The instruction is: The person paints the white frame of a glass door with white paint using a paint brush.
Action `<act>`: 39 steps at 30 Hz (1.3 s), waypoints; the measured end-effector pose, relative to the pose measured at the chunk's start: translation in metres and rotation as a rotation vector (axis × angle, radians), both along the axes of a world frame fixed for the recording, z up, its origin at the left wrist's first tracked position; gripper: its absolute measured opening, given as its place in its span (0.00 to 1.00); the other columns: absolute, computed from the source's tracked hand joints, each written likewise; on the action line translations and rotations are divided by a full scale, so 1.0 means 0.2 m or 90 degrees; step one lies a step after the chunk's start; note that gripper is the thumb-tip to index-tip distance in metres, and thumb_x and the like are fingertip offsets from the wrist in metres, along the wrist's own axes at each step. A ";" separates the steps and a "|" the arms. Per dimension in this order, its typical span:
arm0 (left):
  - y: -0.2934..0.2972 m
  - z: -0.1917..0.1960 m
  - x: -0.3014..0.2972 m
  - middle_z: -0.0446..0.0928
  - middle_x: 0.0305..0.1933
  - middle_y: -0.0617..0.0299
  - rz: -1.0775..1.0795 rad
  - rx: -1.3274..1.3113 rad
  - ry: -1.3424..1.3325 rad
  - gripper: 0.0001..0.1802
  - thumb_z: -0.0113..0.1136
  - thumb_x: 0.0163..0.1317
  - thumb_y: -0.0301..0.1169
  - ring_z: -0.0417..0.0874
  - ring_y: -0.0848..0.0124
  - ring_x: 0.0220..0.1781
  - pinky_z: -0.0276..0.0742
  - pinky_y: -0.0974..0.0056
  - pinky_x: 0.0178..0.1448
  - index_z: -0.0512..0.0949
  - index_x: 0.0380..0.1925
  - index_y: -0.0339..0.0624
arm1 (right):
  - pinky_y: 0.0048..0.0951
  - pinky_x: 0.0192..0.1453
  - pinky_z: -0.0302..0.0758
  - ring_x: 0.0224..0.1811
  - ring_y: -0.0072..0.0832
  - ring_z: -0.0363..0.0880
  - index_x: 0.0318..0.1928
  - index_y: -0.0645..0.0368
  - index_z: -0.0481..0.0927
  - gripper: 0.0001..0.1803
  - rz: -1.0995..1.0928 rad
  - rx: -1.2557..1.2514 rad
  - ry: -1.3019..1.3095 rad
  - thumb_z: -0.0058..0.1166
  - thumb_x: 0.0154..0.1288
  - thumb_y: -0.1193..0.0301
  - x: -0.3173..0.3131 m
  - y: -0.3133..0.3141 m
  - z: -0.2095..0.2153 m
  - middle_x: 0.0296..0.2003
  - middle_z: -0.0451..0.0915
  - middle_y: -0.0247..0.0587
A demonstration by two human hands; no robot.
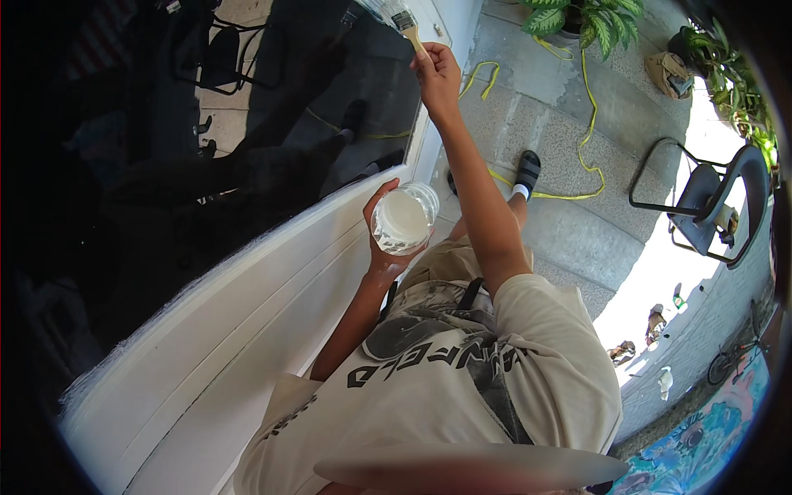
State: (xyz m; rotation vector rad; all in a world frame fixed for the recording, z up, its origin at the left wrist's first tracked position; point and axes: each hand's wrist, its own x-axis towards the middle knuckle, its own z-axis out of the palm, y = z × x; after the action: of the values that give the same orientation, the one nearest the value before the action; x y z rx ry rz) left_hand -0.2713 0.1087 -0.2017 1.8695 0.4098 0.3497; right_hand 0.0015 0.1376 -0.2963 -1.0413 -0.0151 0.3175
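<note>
your right hand [437, 76] pinches the paintbrush [406, 23] handle, bristles up at the white frame [247, 289] beside the dark glass [272, 124]. left hand [388, 239] cups the paint tub [403, 219] at your chest. keep the tub level, strokes light, off the glass.

Grey paving slabs [569, 239] (sunlit) carry a yellow cord [587, 124] and a black chair [701, 206].

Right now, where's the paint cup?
In the head view, the clear paint cup sits mid-frame in the left hand, beside the white door frame, below the right hand holding the paintbrush.
</note>
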 end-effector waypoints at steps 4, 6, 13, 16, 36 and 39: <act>-0.01 0.01 -0.01 0.58 0.75 0.50 -0.001 -0.029 -0.013 0.57 0.82 0.44 0.25 0.68 0.60 0.72 0.68 0.56 0.74 0.52 0.70 0.42 | 0.22 0.37 0.73 0.31 0.19 0.78 0.48 0.65 0.75 0.08 -0.002 -0.061 -0.022 0.54 0.74 0.74 0.02 0.04 -0.36 0.28 0.81 0.34; -0.01 0.01 0.00 0.57 0.75 0.51 -0.010 -0.019 -0.006 0.57 0.81 0.44 0.25 0.68 0.60 0.72 0.69 0.56 0.74 0.52 0.70 0.42 | 0.23 0.37 0.73 0.30 0.20 0.78 0.47 0.65 0.75 0.08 -0.023 -0.166 -0.020 0.54 0.73 0.73 0.03 -0.02 -0.59 0.28 0.81 0.35; 0.00 -0.03 -0.03 0.58 0.75 0.51 -0.001 -0.039 0.004 0.57 0.82 0.45 0.25 0.68 0.60 0.72 0.68 0.56 0.73 0.52 0.70 0.42 | 0.22 0.33 0.70 0.28 0.17 0.76 0.46 0.65 0.78 0.10 -0.018 -0.318 0.066 0.56 0.73 0.71 -0.03 -0.03 -0.53 0.28 0.84 0.36; 0.01 -0.01 -0.04 0.58 0.75 0.50 0.009 -0.017 0.004 0.57 0.82 0.44 0.26 0.68 0.60 0.72 0.68 0.56 0.74 0.52 0.70 0.42 | 0.19 0.34 0.68 0.27 0.15 0.74 0.49 0.64 0.77 0.10 -0.012 -0.148 -0.002 0.55 0.74 0.70 -0.08 0.02 -0.05 0.29 0.82 0.32; 0.01 0.01 -0.05 0.58 0.75 0.50 0.000 0.019 0.022 0.57 0.81 0.44 0.24 0.68 0.59 0.71 0.68 0.56 0.74 0.52 0.70 0.42 | 0.24 0.33 0.70 0.28 0.19 0.78 0.46 0.65 0.79 0.08 -0.027 -0.299 0.045 0.57 0.71 0.72 -0.03 0.01 -0.16 0.28 0.84 0.36; 0.01 0.00 -0.04 0.58 0.75 0.50 0.003 0.014 0.019 0.57 0.81 0.44 0.24 0.68 0.59 0.71 0.68 0.56 0.73 0.52 0.70 0.42 | 0.21 0.34 0.69 0.30 0.17 0.78 0.46 0.64 0.79 0.08 -0.007 -0.145 -0.007 0.56 0.73 0.71 -0.04 -0.01 0.25 0.29 0.83 0.33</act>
State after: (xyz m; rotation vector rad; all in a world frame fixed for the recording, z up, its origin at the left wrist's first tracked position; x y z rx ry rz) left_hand -0.2794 0.1112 -0.2011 1.8977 0.4324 0.3315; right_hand -0.0064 0.1359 -0.2459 -1.2681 0.0182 0.3082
